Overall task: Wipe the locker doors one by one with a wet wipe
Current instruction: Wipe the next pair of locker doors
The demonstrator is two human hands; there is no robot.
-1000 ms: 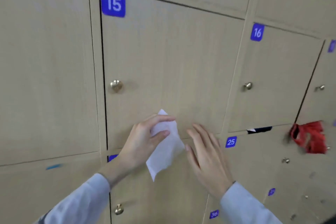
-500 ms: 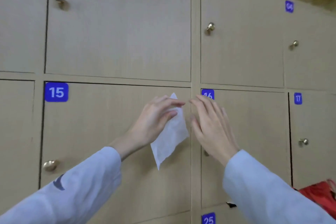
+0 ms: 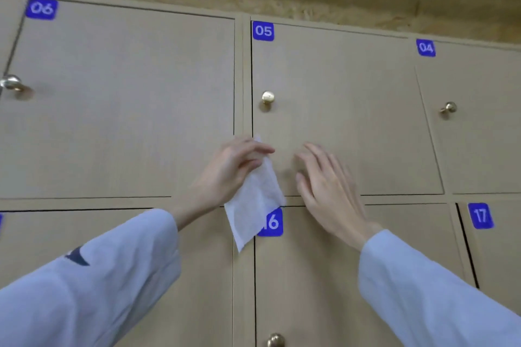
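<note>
A white wet wipe (image 3: 255,200) is pinched by the left hand (image 3: 231,169) at the lower left of door 05 (image 3: 338,121), hanging over label 16 (image 3: 272,222); the right hand (image 3: 327,186) is spread, nothing held; labels 06 (image 3: 41,8), 04 (image 3: 425,48), 17 (image 3: 480,215) are readable

Door 05 (image 3: 352,127) flat and open across its middle and right, brass knob (image 3: 267,97) jutting out upper left, hanging wet wipe (image 3: 253,205) covering its lower left corner, right hand (image 3: 327,186) spread low centre
</note>
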